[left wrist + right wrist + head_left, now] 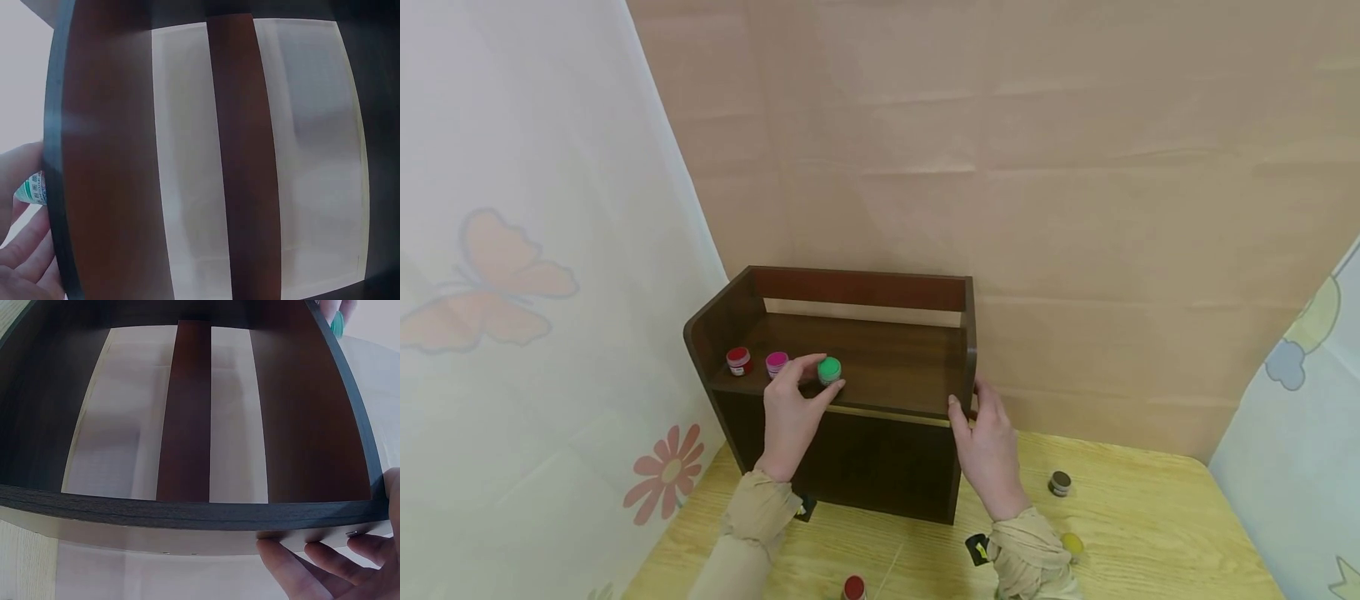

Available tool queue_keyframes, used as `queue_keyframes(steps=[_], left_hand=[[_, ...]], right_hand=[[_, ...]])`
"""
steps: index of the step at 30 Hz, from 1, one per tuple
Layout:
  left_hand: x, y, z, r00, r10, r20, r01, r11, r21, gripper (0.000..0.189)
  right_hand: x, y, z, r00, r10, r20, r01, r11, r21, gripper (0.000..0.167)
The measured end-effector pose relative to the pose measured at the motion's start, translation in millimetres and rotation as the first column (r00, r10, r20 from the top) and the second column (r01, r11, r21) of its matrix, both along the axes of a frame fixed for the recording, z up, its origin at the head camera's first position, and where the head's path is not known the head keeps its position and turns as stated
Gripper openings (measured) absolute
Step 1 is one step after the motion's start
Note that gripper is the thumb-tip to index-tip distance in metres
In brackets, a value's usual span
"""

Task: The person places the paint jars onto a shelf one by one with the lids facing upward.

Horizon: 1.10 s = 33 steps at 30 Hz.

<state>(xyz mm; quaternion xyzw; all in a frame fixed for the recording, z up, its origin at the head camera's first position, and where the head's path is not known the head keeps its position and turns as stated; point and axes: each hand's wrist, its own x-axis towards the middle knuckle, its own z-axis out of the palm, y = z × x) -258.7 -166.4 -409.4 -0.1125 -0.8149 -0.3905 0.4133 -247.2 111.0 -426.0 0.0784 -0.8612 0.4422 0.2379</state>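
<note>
My left hand (pixel 792 417) pinches a small jar of green paint (pixel 829 371) between thumb and fingers, right at the front edge of the top board of a dark brown wooden shelf (pixel 895 346). To its left on that board are a magenta-lidded jar (pixel 777 360), partly hidden by the hand, and a red-lidded jar (pixel 738 360). My right hand (pixel 991 446) grips the shelf's right front corner, its thumb at the front edge. In the right wrist view its fingers (pixel 340 572) press against the outer side panel (pixel 187 540). Part of the green jar (pixel 34 189) shows in the left wrist view.
On the pale wooden table (pixel 1150 508), a dark-lidded jar (pixel 1060 482) and a yellow-topped jar (pixel 1072 545) lie right of the shelf. Another red-lidded jar (pixel 853 587) stands at the front. Brown paper (pixel 1075 208) hangs behind; a patterned white curtain (pixel 550 417) flanks the left.
</note>
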Motion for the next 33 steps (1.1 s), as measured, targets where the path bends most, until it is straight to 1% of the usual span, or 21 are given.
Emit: queue_keyframes(steps=[4, 15, 22, 33], left_hand=[[-1.0, 3.1, -1.0, 1.0, 0.014, -0.01, -0.014, 1.0, -0.017, 0.047], [-3.2, 8.1, -2.9, 0.998, 0.063, -0.002, -0.063, 0.998, -0.008, 0.044], [-2.7, 10.1, -0.6, 0.995, 0.087, 0.039, -0.086, 0.996, -0.013, 0.045], [-2.5, 10.9, -1.3, 0.994, 0.094, 0.063, -0.094, 0.996, -0.011, 0.049]], right_hand=[[0.4, 1, -0.7, 1.0, -0.003, -0.002, 0.003, 1.0, -0.003, 0.054], [1.2, 1, -1.4, 1.0, -0.009, -0.006, 0.009, 1.0, 0.007, 0.056], [0.3, 0, -0.4, 1.0, -0.001, -0.022, 0.002, 1.0, 0.008, 0.054], [0.2, 0, 0.0, 1.0, 0.009, 0.01, -0.009, 1.0, 0.005, 0.056]])
